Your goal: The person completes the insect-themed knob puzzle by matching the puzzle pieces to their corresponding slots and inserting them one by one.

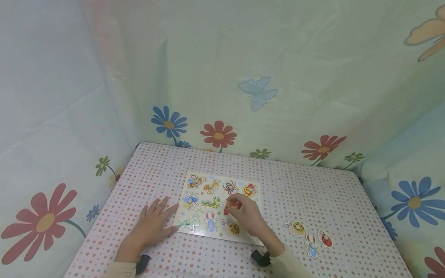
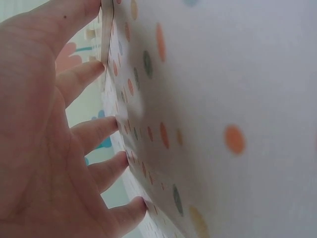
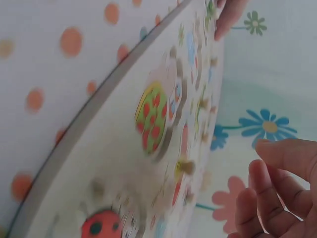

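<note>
A wooden insect puzzle board lies on the dotted table. My left hand rests with spread fingers on the cloth, its thumb at the board's left edge; the left wrist view shows those fingertips on the tabletop. Over the board's right half hovers my right hand, its fingers loosely bent near a red insect piece. In the right wrist view nothing sits between the right fingers, which are apart from a wooden knob. A caterpillar piece sits mid-board.
Right of the board lie a loose snail piece, a blue beetle piece and a ladybird piece. The polka-dot table meets flower-printed curtains at its back and sides.
</note>
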`<state>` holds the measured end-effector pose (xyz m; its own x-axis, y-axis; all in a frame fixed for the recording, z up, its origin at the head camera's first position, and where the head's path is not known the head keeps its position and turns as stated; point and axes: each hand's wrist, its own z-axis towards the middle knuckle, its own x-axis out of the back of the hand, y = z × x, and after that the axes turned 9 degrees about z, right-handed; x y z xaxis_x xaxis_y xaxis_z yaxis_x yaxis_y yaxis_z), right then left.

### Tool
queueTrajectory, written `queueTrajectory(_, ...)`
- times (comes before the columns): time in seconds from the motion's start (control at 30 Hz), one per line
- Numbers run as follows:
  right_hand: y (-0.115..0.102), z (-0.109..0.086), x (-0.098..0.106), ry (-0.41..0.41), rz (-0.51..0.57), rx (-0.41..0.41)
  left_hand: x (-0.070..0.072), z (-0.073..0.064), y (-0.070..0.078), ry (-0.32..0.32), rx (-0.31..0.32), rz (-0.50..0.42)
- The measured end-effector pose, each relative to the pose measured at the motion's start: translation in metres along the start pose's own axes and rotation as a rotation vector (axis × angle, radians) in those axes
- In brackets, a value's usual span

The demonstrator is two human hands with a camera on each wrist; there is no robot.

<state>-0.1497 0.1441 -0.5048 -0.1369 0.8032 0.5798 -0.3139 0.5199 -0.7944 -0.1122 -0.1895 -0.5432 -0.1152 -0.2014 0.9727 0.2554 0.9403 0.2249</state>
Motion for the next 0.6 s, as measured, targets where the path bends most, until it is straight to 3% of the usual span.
queueTrajectory(0.6, 0.031, -0.027, 0.056, 0.146, -0.055, -0.141, -0.003, 0.001, -0.001, -0.002, 0.004, -0.012)
